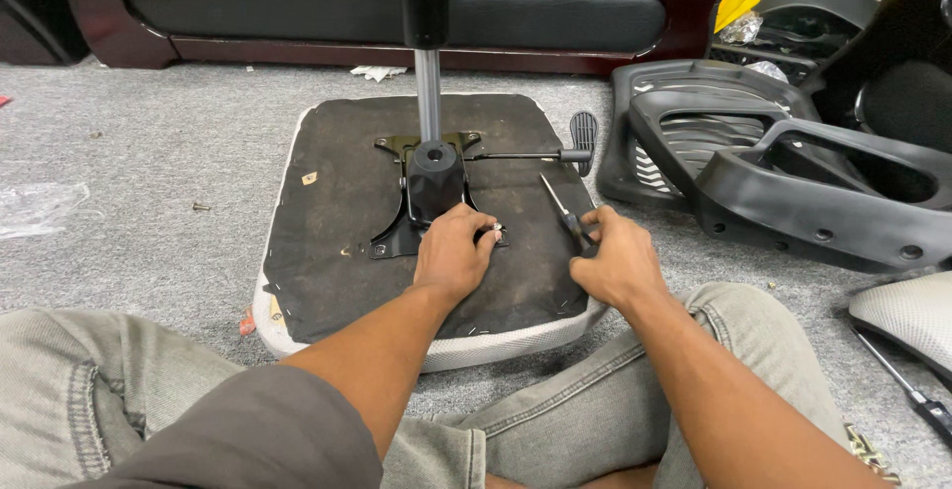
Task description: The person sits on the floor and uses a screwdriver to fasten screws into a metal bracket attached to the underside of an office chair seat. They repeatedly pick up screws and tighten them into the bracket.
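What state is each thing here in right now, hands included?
Seat cushion: upside down on the carpet, underside facing up.
Metal mechanism plate: sitting on the cushion's underside.
Gas cylinder: standing upright in the plate.
Adjustment lever: sticking out sideways from the plate.
Left hand: resting on the plate's near edge.
Right hand: closed on a screwdriver.
Black plastic chair parts: lying loose at right.

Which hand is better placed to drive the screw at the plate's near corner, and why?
Probably the right hand: it already holds the screwdriver, tip just beside the plate. The left hand lies on the plate's near corner, fingers at the screw, so it can steady.
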